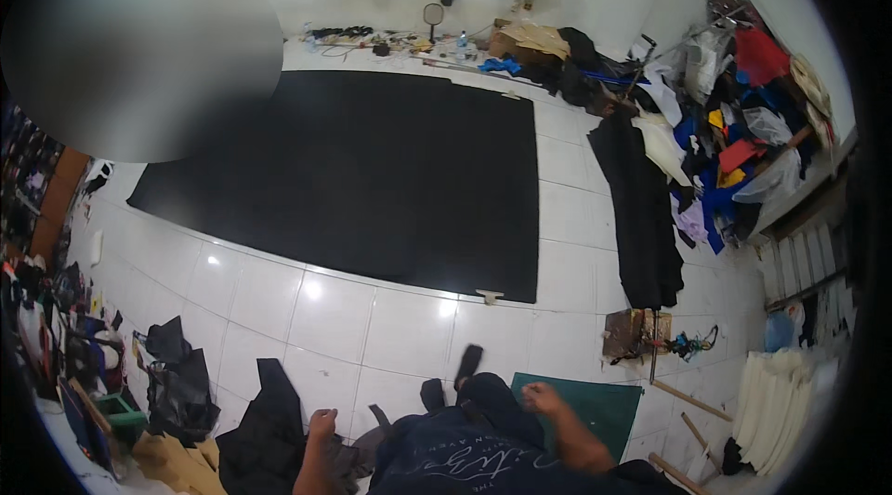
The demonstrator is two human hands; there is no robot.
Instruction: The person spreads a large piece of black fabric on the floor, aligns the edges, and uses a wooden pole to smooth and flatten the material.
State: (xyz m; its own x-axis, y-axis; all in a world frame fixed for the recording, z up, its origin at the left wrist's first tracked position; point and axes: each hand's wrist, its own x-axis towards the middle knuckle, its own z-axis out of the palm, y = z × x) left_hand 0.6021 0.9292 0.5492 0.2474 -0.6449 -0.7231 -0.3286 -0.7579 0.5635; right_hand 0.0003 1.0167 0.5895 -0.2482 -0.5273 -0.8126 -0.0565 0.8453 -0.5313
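My left hand (322, 422) hangs low with its fingers curled in, and nothing shows in it. Black cloth pieces (260, 421) lie on the floor beside it. My right hand (539, 397) is also curled closed, with nothing visible in it, above a green mat (581, 411). Ahead of me a large black cloth (390, 184) is spread flat on the white tiles. A small pale piece (490, 296) rests at its near edge, close to the right corner. My dark shoe (471, 360) shows on the floor between me and the cloth.
A long black fabric roll (636, 216) lies right of the cloth, near a box-like block (636, 334). Heaped scraps and bags (734, 142) fill the right wall. Wooden sticks (692, 400) lie at lower right. Clutter (400, 41) lines the far wall; a blurred patch hides the upper left.
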